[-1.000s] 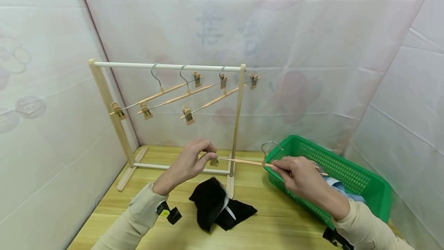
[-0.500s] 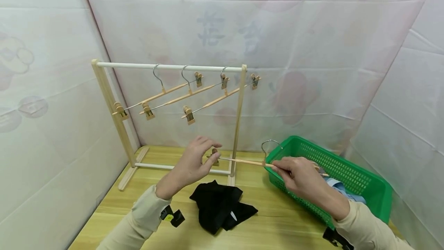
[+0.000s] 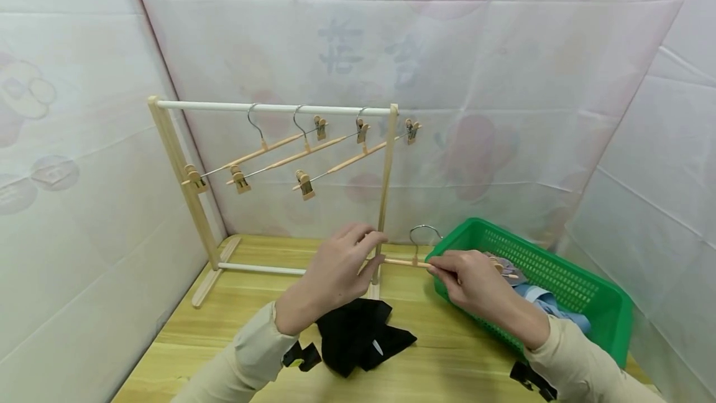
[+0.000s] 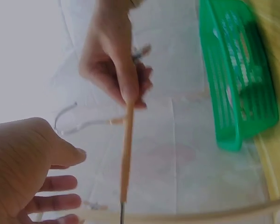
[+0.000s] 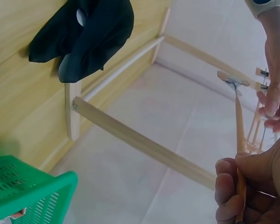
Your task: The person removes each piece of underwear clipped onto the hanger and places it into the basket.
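Observation:
My right hand [image 3: 475, 282] grips a wooden clip hanger [image 3: 405, 262] by its bar, thumb along the wood. The hanger's metal hook points up in the head view, and its far clip [image 5: 233, 79] shows in the right wrist view. Beside the bar is my left hand [image 3: 338, 272], which hides the clip end in the head view. Its fingers are spread and hold nothing in the left wrist view [image 4: 18, 168]. Below the left hand a black garment [image 3: 358, 338] with a small white tag lies crumpled on the table.
A wooden rack [image 3: 386, 185] with a white top rail stands behind the hands, bearing several clip hangers [image 3: 291, 157]. On the right, a green basket [image 3: 610, 303] contains blue and grey cloth [image 3: 550, 306] and hanger parts. Fabric walls enclose the table [image 3: 447, 365].
The left hand has let go of the hanger's clip and shifted right along the bar. The right hand has drawn the hanger slightly left. The black garment has settled flatter.

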### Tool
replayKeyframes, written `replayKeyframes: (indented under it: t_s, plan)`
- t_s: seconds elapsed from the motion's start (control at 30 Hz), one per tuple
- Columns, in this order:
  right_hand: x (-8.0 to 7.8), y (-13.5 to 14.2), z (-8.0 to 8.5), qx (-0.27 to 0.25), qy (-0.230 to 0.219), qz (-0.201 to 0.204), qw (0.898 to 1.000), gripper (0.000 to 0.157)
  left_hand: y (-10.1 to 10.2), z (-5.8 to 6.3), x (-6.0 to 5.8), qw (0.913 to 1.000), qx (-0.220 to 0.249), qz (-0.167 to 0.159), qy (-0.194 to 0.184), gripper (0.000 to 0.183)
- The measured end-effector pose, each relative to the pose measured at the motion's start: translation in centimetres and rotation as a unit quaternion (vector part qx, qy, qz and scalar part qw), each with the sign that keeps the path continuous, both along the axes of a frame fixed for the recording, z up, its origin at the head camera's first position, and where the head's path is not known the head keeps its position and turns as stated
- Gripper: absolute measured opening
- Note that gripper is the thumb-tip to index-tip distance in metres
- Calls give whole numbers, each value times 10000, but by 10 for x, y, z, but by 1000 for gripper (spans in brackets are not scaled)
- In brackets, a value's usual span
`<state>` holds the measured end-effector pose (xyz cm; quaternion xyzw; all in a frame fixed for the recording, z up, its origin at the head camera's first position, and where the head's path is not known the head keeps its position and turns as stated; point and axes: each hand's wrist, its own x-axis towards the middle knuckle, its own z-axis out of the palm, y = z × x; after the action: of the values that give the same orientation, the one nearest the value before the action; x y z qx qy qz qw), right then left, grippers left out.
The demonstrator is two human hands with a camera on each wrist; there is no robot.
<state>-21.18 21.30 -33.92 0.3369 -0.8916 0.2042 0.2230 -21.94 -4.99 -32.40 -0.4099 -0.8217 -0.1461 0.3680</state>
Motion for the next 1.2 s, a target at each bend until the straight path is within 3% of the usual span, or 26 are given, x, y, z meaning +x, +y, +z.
replayKeyframes:
  t_s: [0.43, 0.63, 1.1, 1.2]
  plan:
    - [0, -13, 1, 82, 167, 78, 9998, 9, 21, -6, 7, 9926, -280, 273, -1154, 19]
    - [-2, -19, 0, 58, 310, 72, 9995, 8, 25, -10, 5, 9927, -325, 489, -1057, 14]
    - [1, -28, -5, 103, -10, 79, 9999, 9, 25, -15, 1, 9905, -636, 651, -1033, 17]
    - [3, -28, -4, 208, 166, 45, 9996, 22, 23, -15, -1, 9891, -665, 668, -1128, 16]
